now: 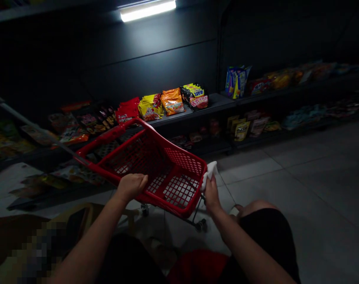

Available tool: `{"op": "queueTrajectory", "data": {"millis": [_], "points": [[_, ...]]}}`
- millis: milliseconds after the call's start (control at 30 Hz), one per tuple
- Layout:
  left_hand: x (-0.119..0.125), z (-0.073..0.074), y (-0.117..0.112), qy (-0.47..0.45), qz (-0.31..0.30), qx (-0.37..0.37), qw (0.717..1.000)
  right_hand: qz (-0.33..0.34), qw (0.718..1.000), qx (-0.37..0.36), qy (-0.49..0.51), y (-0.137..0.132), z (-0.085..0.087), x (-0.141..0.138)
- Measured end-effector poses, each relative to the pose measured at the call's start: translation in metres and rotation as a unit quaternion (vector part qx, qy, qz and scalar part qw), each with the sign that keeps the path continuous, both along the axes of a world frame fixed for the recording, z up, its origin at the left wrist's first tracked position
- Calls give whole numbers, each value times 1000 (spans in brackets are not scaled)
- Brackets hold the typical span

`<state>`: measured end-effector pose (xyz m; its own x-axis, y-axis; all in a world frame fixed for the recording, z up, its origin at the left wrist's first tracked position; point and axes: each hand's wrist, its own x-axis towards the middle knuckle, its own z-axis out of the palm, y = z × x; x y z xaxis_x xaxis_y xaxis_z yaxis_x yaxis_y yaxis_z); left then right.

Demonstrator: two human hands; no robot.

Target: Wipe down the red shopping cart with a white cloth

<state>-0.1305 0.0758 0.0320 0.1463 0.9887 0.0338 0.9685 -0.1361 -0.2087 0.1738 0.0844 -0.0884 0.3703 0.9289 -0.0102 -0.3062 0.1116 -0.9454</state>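
Observation:
In front of me stands a red plastic shopping cart [179, 207] with a lattice basket, tilted across the view. My left hand [132, 185] is closed over the basket's near side rim. At the cart's right end, my right hand [211, 193] grips a white cloth [209, 173] and presses it against the outside of the rim. Part of the cloth sticks up above the fingers. Caster wheels [201, 225] show below the basket.
Behind the cart runs a dark shelf [217, 101] with snack bags, among them orange packets [172, 101]. More bags [241, 130] lie on the lower shelf. A lit tube lamp [148, 10] hangs above. Pale floor tiles [300, 177] extend to the right. My knee [268, 228] is close by.

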Motion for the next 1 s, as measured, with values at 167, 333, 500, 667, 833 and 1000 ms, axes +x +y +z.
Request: {"op": "queueTrajectory", "data": {"millis": [167, 333, 500, 667, 833, 1000], "points": [[46, -7, -16, -20, -4, -38, 999, 70, 996, -7, -57, -109, -40, -44], [67, -21, -28, -34, -4, -64, 997, 57, 997, -47, 21, -67, -37, -25], [60, -26, -25, -40, 0, -38, 998, -29, 997, -67, 29, 1, -7, -10], [59, -27, -25, -43, 30, -25, 998, 51, 997, 3, -56, -86, -19, -51], [49, -30, -28, -50, 15, -15, 999, 55, 998, -10, -23, -100, -35, -57], [54, -30, -26, -48, -9, -7, 999, -15, 993, -64, 99, -12, -6, -32]]}}
